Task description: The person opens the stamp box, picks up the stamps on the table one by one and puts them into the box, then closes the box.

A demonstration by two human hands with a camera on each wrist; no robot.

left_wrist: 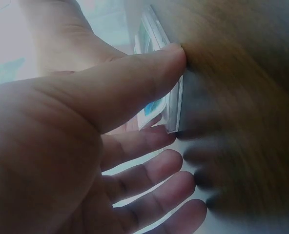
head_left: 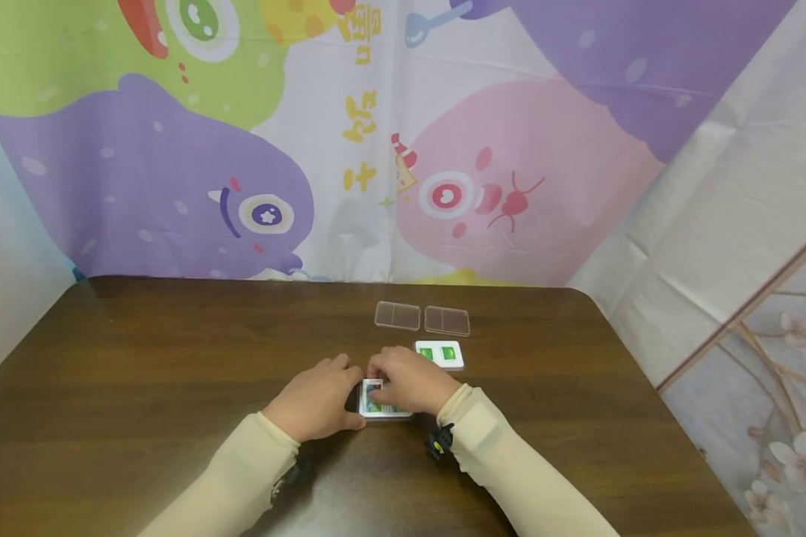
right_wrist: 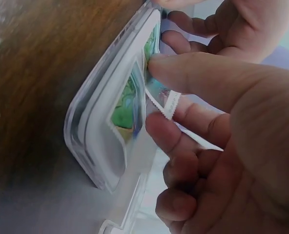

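A shallow clear plastic case point(right_wrist: 81, 117) with a white insert point(right_wrist: 103, 114) lies flat on the table, holding small pictures with serrated edges, like stamps. My left hand point(head_left: 319, 400) holds the case at its left end, thumb at the near edge and index fingertip at the far corner; its other fingers extend past it. From the right, my right hand point(head_left: 413, 379) reaches over the case. Its thumb and index finger pinch a stamp-like piece point(right_wrist: 172, 103) with a white serrated border, tilted up from the insert. The fingers partly cover the pictures.
Just beyond my right hand is a white card-like tray point(head_left: 451, 365) with two green pictures. Two clear plastic lids point(head_left: 398, 316) lie side by side farther back. The brown wooden table point(head_left: 175, 350) ends at a cartoon-printed curtain point(head_left: 356, 246).
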